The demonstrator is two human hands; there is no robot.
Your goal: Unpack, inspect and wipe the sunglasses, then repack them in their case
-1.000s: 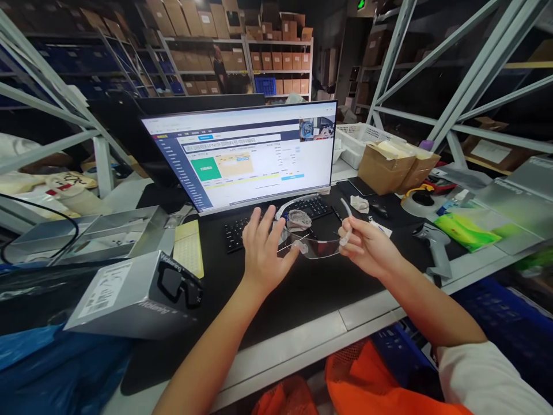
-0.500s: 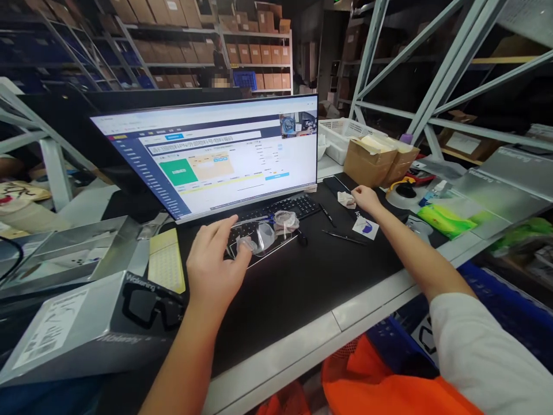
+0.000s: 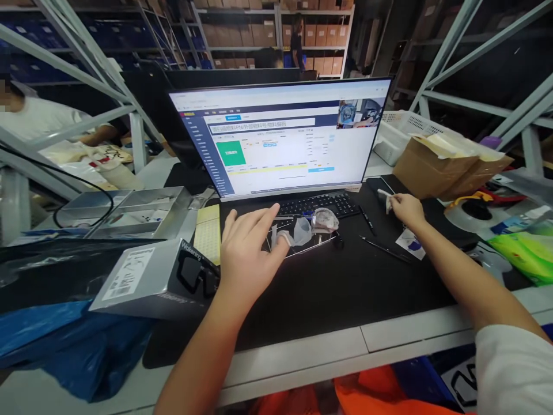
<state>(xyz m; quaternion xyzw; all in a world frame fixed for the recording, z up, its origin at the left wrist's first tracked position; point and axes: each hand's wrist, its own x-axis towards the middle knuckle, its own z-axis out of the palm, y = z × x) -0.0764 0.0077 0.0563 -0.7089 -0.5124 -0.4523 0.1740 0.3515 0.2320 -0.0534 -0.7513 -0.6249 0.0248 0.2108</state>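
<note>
My left hand (image 3: 250, 248) hovers over the desk's left part with its fingers spread. Its thumb is close to a clear plastic tray (image 3: 298, 249) lying in front of the keyboard (image 3: 345, 203); whether it touches the tray I cannot tell. Translucent plastic pieces (image 3: 303, 231) and a crumpled clear bag (image 3: 325, 221) rest on that tray. Farther right, my right hand (image 3: 406, 211) pinches a small white crumpled cloth (image 3: 385, 199) between thumb and fingers. Just below this hand lies a white card (image 3: 411, 244) with a purple print, beside tweezers (image 3: 386, 249) and a black pen (image 3: 367, 219).
A wide monitor (image 3: 280, 144) stands behind the keyboard. On the left are a silver glasses box (image 3: 147, 279), a yellow pad (image 3: 207, 233) and a grey divided tray (image 3: 166, 207). Cardboard boxes (image 3: 425, 167) and a tape roll (image 3: 469, 214) occupy the right. Another person (image 3: 56, 115) sits far left.
The view has turned left, so everything sits farther right in it. My right hand has turned the cloth more upright. My left hand stays spread beside the plastic tray.
</note>
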